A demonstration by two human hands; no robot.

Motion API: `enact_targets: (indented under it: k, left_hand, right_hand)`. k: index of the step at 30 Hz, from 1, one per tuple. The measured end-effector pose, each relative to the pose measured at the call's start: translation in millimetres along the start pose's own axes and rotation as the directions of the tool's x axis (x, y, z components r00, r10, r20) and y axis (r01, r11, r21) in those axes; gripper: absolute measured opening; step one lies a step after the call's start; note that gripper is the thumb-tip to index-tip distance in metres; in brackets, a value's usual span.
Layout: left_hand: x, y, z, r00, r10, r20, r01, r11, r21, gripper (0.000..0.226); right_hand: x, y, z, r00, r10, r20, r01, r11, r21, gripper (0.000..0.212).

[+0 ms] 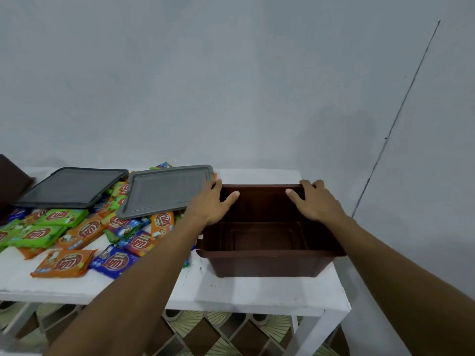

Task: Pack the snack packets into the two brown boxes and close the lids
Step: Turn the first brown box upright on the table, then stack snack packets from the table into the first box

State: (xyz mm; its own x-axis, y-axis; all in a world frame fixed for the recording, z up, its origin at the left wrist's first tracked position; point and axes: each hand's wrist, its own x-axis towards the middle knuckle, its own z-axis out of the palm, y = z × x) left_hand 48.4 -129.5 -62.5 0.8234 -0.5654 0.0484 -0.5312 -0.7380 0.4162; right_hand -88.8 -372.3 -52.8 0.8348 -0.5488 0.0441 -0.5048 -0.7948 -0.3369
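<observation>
An empty brown box (267,263) stands on the right part of the white table (239,291). My left hand (212,201) grips its far left corner and my right hand (314,199) grips its far right corner, thumbs inside the rim. A heap of orange, green and blue snack packets (77,235) lies to the left. Two grey lids rest on the heap: a lighter one (167,191) next to the box and a darker one (72,187) further left. Part of a second brown box (11,178) shows at the left edge.
A pale wall rises right behind the table. The table's front edge and right leg (326,327) are near me, with patterned floor tiles (205,332) below. Bare tabletop lies in front of the box.
</observation>
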Motion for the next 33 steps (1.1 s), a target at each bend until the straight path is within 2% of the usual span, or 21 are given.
enact_targets:
  k: [7,10,12,15,18,23,28,30,33]
  left_hand:
    - [14,-1,-6,0.993,0.087,-0.083,-0.093,0.994,-0.064,0.071]
    - [15,-2,-10,0.991,0.116,-0.059,-0.119,0.991,-0.057,0.067]
    - [9,-10,-17,0.989,0.138,-0.056,-0.141,0.988,-0.059,0.065]
    - [-6,-42,-35,0.987,0.14,-0.082,-0.144,0.988,-0.051,0.056]
    - [-30,-94,-52,0.995,0.086,-0.047,-0.085,0.996,0.031,0.046]
    - [-73,-189,-62,0.991,-0.011,0.133,-0.013,0.984,0.18,0.031]
    - [-79,-233,-68,0.965,0.139,0.223,-0.186,0.96,0.208,0.045]
    - [-74,-247,-70,0.959,0.21,0.192,-0.246,0.951,0.185,0.044]
    - [-66,-269,-71,0.955,0.267,0.127,-0.283,0.95,0.132,0.045]
  right_hand:
    - [7,-1,0,1.0,0.003,-0.011,-0.003,1.0,0.027,0.074]
    - [3,-5,-1,0.998,-0.044,-0.054,0.036,0.988,-0.152,0.068]
    - [-1,-12,0,0.982,-0.148,-0.12,0.123,0.972,-0.199,0.062]
    - [-9,-37,4,0.93,-0.323,-0.176,0.305,0.945,-0.119,0.054]
    - [-17,-77,14,0.874,-0.473,-0.107,0.472,0.881,-0.038,0.046]
    - [-23,-157,36,0.758,-0.652,-0.012,0.651,0.757,-0.042,0.037]
    - [-29,-233,59,0.748,-0.663,0.021,0.66,0.741,-0.123,0.034]
    - [-34,-260,69,0.775,-0.619,0.127,0.631,0.769,-0.103,0.033]
    - [-35,-288,89,0.834,-0.477,0.277,0.518,0.85,-0.097,0.031]
